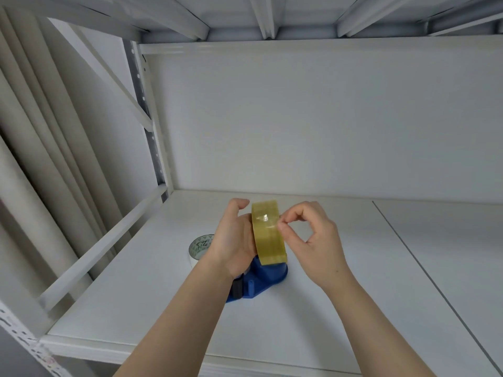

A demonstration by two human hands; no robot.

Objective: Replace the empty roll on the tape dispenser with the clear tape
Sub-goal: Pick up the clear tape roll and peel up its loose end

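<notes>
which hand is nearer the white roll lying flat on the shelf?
Left. The left hand holds the clear tape roll right beside the white roll, partly overlapping it in view. The right hand picks at the tape's far side.

Storage rm: white metal rack shelf (299, 317) w/ perforated uprights (141, 85), rolled paper tubes (40, 148) alongside.

The shelf surface (340, 268) is open at centre right and lower centre of the frame. Obstacles: the blue dispenser (261, 281) at centre, a white roll (198, 247) just left of it, and a diagonal brace (109, 254) at left.
</notes>
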